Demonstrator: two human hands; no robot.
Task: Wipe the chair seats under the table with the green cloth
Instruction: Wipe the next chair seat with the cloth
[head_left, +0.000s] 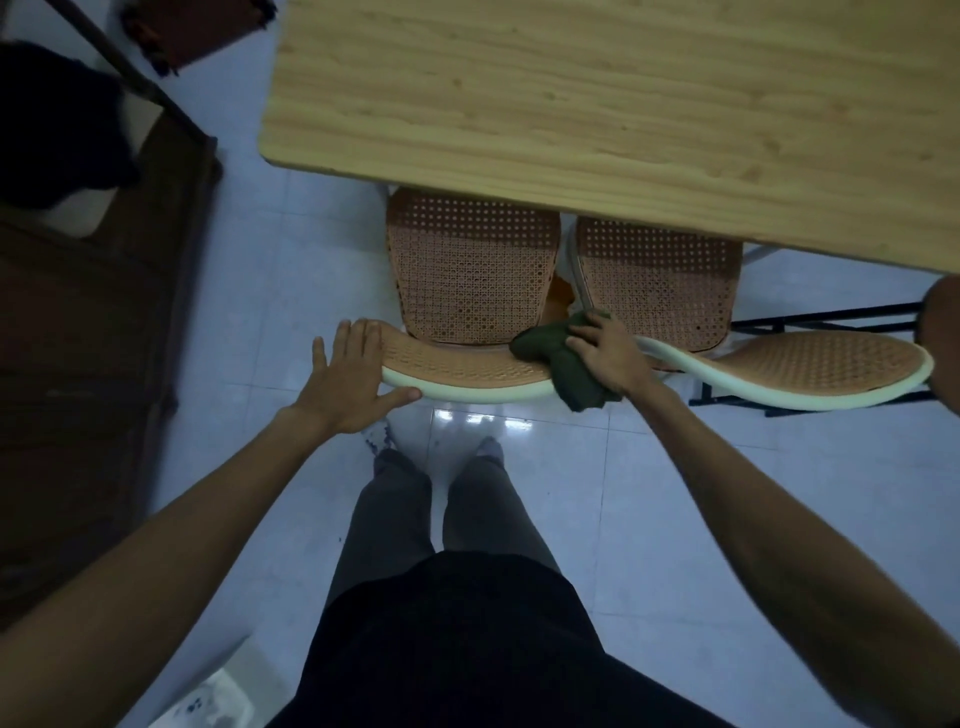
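Pale tiled floor (675, 519); 2 chairs (470, 270) tucked under the table (597, 104). Left hand (347, 376) lies flat on a backrest (457, 371); right hand (605, 351) bunches the cloth (563, 366), soft and limp, probably best gripped wadded.

We see the wooden table (597, 104) hide both chair seats' (472, 265) far halves and run off frame.
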